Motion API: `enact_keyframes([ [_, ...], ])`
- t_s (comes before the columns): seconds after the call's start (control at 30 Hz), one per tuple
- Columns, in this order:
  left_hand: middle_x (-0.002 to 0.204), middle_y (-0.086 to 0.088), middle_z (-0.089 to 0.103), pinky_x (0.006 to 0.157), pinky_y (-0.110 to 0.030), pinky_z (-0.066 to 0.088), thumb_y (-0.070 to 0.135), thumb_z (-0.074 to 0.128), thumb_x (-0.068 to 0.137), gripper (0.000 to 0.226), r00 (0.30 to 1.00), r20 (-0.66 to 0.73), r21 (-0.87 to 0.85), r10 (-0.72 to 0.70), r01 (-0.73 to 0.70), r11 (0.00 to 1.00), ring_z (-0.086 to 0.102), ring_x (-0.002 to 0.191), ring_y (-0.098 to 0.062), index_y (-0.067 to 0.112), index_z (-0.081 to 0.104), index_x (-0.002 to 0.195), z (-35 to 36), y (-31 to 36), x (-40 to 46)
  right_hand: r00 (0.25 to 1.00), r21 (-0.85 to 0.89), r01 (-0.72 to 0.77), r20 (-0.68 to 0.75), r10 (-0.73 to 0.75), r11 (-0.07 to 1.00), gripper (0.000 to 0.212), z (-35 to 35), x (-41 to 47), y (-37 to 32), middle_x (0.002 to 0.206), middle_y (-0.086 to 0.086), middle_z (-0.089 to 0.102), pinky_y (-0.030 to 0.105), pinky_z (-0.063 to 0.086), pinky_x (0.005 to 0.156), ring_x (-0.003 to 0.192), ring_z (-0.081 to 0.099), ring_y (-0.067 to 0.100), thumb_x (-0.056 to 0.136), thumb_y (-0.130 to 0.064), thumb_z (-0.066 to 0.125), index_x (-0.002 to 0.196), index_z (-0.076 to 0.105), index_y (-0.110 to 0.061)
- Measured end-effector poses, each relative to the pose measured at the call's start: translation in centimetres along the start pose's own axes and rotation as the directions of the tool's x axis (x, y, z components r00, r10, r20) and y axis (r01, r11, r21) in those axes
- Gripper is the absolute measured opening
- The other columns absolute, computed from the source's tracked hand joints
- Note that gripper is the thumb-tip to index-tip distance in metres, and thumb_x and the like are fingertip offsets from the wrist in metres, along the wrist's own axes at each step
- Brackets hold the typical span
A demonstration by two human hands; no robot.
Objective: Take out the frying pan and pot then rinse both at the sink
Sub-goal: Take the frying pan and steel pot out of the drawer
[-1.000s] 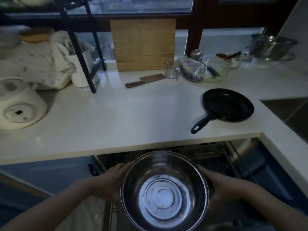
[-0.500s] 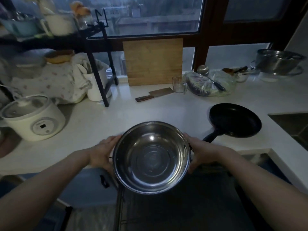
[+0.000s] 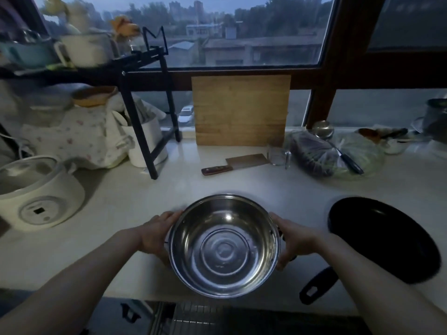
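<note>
One steel pot (image 3: 224,246) is held above the near edge of the white countertop (image 3: 145,204), its round mouth facing up toward the camera; being circular, it shows no long axis, and whether its base touches the counter cannot be told. Its inner wall is polished and mirror-bright, with concentric rings pressed into the flat bottom and a small highlight near the far rim. The left hand (image 3: 156,234) grips the pot's left side, fingers curled round the wall; the right hand (image 3: 294,240) grips the right side in the same way, covering a dark side handle.

One black frying pan (image 3: 382,240) lies flat on the counter just right of the right forearm, open side up. Its long axis runs from the dark bowl at the far right down to the handle, which points toward the near left and reaches the counter edge; the handle end carries a hanging slot. The pan's interior is matte and uniformly dark.

Also visible, one of each: a cleaver (image 3: 235,164) with a wooden handle pointing left, a wooden cutting board (image 3: 240,110) leaning upright against the window, a clear glass (image 3: 275,154), a white rice cooker (image 3: 36,197) at the far left, and a black shelf rack (image 3: 145,100).
</note>
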State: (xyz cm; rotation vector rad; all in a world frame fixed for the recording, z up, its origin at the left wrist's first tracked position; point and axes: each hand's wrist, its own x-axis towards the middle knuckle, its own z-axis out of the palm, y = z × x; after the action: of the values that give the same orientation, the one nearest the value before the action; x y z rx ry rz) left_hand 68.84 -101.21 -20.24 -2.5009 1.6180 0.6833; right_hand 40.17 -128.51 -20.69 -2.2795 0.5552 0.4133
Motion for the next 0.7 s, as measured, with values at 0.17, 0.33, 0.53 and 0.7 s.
enact_keyframes([
  [0.17, 0.158, -0.004, 0.004, 0.117, -0.039, 0.023, 0.056, 0.088, 0.048, 0.15, 1.0, -0.008, 0.036, -0.027, 0.027, 0.999, 0.018, 0.142, -0.03, 0.027, -0.018, 0.15, -1.0, -0.1, 2.7, 1.0, 0.006, 0.023, -0.002, -0.023, 1.0, 0.111, -1.9, 2.2, 1.4, 0.12, -0.01, 0.053, 0.012, 0.053, 0.059, 0.113, 0.056, 0.013, 0.038, -0.039, 0.091, 0.129, 0.028, -0.049],
  [0.33, 0.16, 0.001, -0.001, 0.118, -0.039, 0.021, 0.055, 0.089, 0.047, 0.148, 0.999, -0.027, -0.045, -0.029, 0.028, 0.999, 0.012, 0.145, -0.026, 0.029, -0.012, 0.151, -1.3, -0.6, 3.6, 0.997, -0.065, 0.013, -0.074, -0.018, 0.998, 0.108, -2.4, 2.1, 1.2, 0.126, -0.003, 0.049, 0.041, 0.053, 0.096, 0.118, 0.05, 0.018, 0.039, -0.049, 0.089, 0.131, 0.032, -0.047],
  [0.53, 0.16, -0.003, 0.004, 0.118, -0.032, 0.015, 0.052, 0.089, 0.051, 0.137, 0.978, -0.206, -0.194, -0.043, 0.002, 0.981, 0.007, 0.147, -0.022, 0.022, 0.003, 0.154, 0.7, -0.5, 1.4, 0.962, -0.115, -0.026, -0.272, -0.006, 0.993, 0.13, -0.2, -1.0, 1.4, 0.156, 0.0, 0.021, 0.034, 0.022, 0.12, 0.144, 0.019, 0.019, 0.062, -0.051, 0.088, 0.159, 0.005, -0.025],
  [0.7, 0.16, -0.001, 0.003, 0.117, -0.031, 0.015, 0.05, 0.089, 0.053, 0.136, 0.95, -0.311, -0.207, 0.036, -0.104, 0.973, 0.009, 0.146, -0.02, 0.025, 0.0, 0.153, 2.6, 0.4, -2.9, 0.932, -0.146, -0.046, -0.363, -0.01, 0.988, 0.128, 2.5, -6.1, 0.2, 0.154, 0.003, 0.026, 0.029, 0.021, 0.116, 0.142, 0.023, 0.02, 0.065, -0.052, 0.086, 0.158, 0.004, -0.02],
])
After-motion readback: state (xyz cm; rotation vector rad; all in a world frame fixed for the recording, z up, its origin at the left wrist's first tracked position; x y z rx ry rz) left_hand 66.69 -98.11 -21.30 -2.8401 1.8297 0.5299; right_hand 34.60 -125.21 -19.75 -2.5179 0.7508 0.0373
